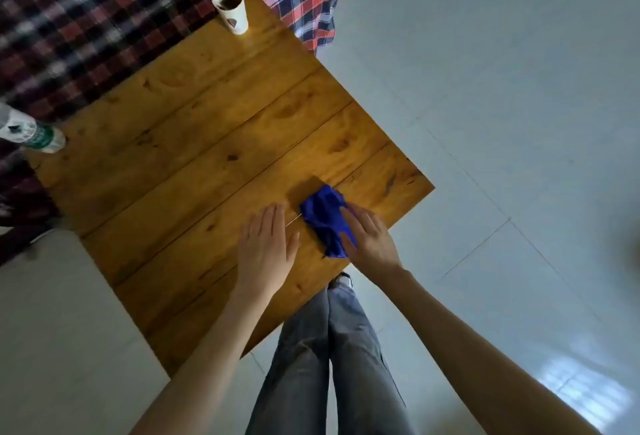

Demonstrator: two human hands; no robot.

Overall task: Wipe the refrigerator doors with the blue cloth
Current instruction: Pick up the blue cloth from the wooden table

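The blue cloth [323, 218] is found crumpled on the wooden table [194, 130], near its right-hand corner. The right hand [370, 240] is laid on the cloth's edge, fingers fairly straight and thumb spread; no closed grip is seen. The left hand [265, 247] is held flat and spread just beside the cloth, apart from it. No refrigerator is in view. The task is judged barely begun: the cloth is not yet lifted, and all wiping of the doors is left.
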